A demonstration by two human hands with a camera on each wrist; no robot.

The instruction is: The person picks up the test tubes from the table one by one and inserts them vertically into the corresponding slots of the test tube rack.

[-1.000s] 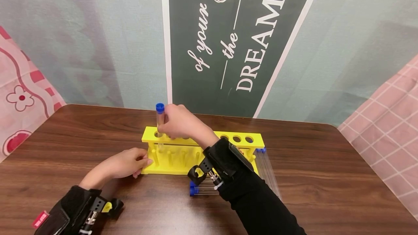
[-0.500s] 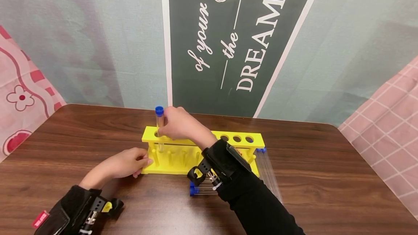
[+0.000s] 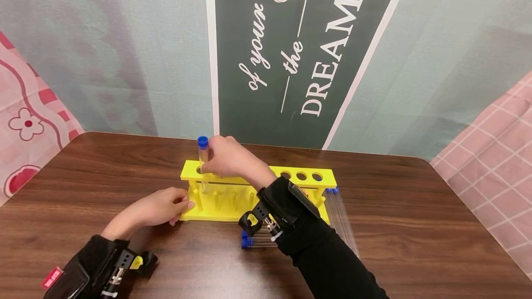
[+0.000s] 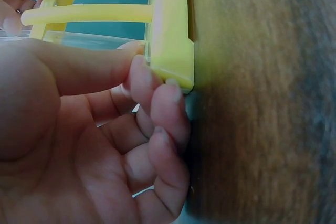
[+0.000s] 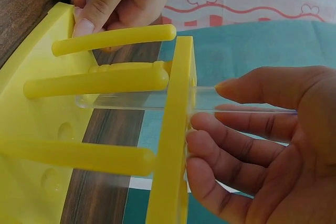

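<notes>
A yellow test tube rack (image 3: 224,216) stands on the table in the head view, with holes along its top bar and upright pegs on its base. My left hand (image 3: 160,207) pinches the left end of the rack's base between thumb and fingers; the left wrist view shows this grip close up. Through the leftmost hole passes a clear test tube (image 3: 203,153) with a blue cap, upright. My right hand (image 3: 232,156) pinches it above the top bar. In the right wrist view the tube's rounded bottom (image 5: 86,101) is close to the base; whether it touches is unclear.
Several clear tubes with blue caps (image 3: 247,242) lie in front of the rack, partly under my right forearm. More capped tubes (image 3: 341,220) lie by its right end. A printed cloth (image 3: 266,59) hangs behind the brown wooden table (image 3: 407,225).
My right hand has lowered the tube slightly through the leftmost hole, mostly in the first half second. The left hand and the rack have stayed in place.
</notes>
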